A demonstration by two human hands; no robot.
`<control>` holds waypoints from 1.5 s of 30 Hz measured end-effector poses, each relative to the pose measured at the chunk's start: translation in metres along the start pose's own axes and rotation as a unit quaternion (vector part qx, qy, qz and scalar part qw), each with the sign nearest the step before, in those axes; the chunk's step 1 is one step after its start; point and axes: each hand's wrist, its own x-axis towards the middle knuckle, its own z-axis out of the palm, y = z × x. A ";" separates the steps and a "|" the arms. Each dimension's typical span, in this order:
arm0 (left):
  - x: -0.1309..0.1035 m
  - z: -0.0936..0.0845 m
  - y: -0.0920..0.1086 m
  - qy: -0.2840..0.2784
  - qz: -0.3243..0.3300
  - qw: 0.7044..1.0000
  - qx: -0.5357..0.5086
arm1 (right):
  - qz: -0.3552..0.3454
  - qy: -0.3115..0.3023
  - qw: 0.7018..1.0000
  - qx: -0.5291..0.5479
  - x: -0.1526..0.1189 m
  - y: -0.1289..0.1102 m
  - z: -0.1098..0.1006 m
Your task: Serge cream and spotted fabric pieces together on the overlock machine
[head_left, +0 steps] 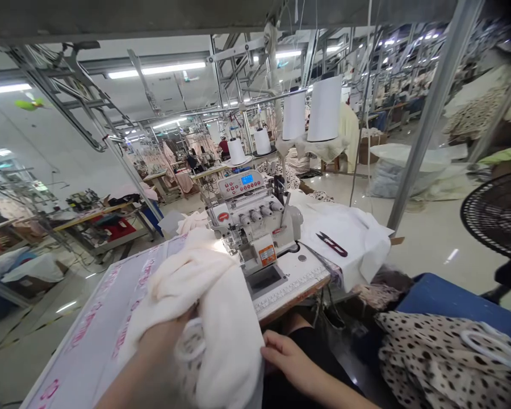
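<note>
From the head view I can count two hands, one sewing machine and one large cream cloth. The cream cloth lies on the desk, to the left of the sewing machine, and it falls over the near edge. The left hand is mostly hidden in its folds and blurred, so I cannot tell if it is spread or closed. The right hand, just before the near edge, is pinching the cloth's border between thumb and fingers. Toward the right edge of the desk, one pair of snips rests upon one white cloth. Behind the machine stand four thread cones. To the right of the desk is one black fan.
</note>
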 end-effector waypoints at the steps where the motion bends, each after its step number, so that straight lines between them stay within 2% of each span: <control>1: -0.008 -0.004 0.009 0.020 0.037 0.999 0.007 | -0.021 0.008 0.999 -0.046 0.000 -0.003 -0.001; 2: -0.013 -0.007 0.016 0.052 0.088 0.995 0.019 | -0.041 0.015 0.995 -0.091 0.000 -0.006 0.000; 4: -0.018 -0.011 0.024 0.153 0.189 0.967 0.070 | -0.080 0.021 0.983 -0.166 -0.001 -0.013 0.003; 6: -0.014 -0.013 0.018 0.233 0.216 0.938 0.141 | -0.122 0.022 0.971 -0.203 -0.002 -0.019 0.006; 7: -0.010 -0.013 0.010 0.240 0.206 0.933 0.171 | -0.145 0.026 0.966 -0.214 -0.003 -0.022 0.007; 10: 0.000 -0.025 -0.013 0.188 0.192 0.947 0.177 | -0.196 0.053 0.944 -0.261 -0.005 -0.026 0.006; 12: 0.003 -0.042 -0.010 0.167 0.205 0.952 0.155 | -0.214 0.087 0.926 -0.297 -0.003 -0.031 0.002; 13: 0.002 -0.050 0.001 0.159 0.215 0.952 0.147 | -0.227 0.107 0.917 -0.311 0.000 -0.036 0.001; 15: -0.002 -0.064 0.036 0.133 0.265 0.945 0.135 | -0.279 0.147 0.889 -0.332 0.009 -0.051 -0.001; 18: -0.009 -0.067 0.095 0.030 0.315 0.942 0.112 | -0.401 0.159 0.810 -0.397 0.031 -0.076 0.002; 20: -0.012 -0.058 0.120 0.007 0.322 0.939 0.124 | -0.469 0.113 0.743 -0.464 0.048 -0.087 0.005; 21: -0.012 -0.051 0.125 0.005 0.323 0.937 0.134 | -0.492 0.080 0.716 -0.489 0.055 -0.089 0.006; 23: -0.008 -0.039 0.125 0.010 0.323 0.936 0.139 | -0.507 0.029 0.690 -0.515 0.066 -0.088 0.006; 25: 0.001 -0.027 0.117 0.023 0.315 0.941 0.124 | -0.494 0.018 0.702 -0.513 0.071 -0.085 0.006; 28: 0.024 -0.009 0.106 0.045 0.310 0.945 0.091 | -0.470 0.045 0.736 -0.485 0.069 -0.086 0.010; 30: 0.041 0.003 0.102 0.041 0.292 0.953 0.072 | -0.460 0.061 0.756 -0.462 0.065 -0.092 0.013; 34: 0.064 0.021 0.100 0.013 0.200 0.979 0.019 | -0.458 0.075 0.791 -0.399 0.060 -0.099 0.011; 36: 0.071 0.024 0.099 0.011 0.159 0.987 -0.008 | -0.439 0.105 0.827 -0.335 0.061 -0.094 0.005; 38: 0.076 0.023 0.099 0.003 0.140 0.989 -0.037 | -0.355 0.168 0.885 -0.250 0.069 -0.084 -0.001; 40: 0.081 0.020 0.098 -0.007 0.139 0.988 -0.064 | -0.231 0.187 0.944 -0.145 0.080 -0.072 -0.005; 42: 0.085 0.016 0.097 -0.003 0.128 0.988 -0.090 | -0.131 0.126 0.982 -0.046 0.092 -0.062 -0.004; 44: 0.088 0.013 0.097 0.014 0.101 0.988 -0.113 | -0.083 0.062 0.995 0.011 0.100 -0.058 -0.001; 45: 0.088 0.012 0.097 0.025 0.088 0.988 -0.122 | -0.075 0.051 0.996 0.016 0.101 -0.057 0.001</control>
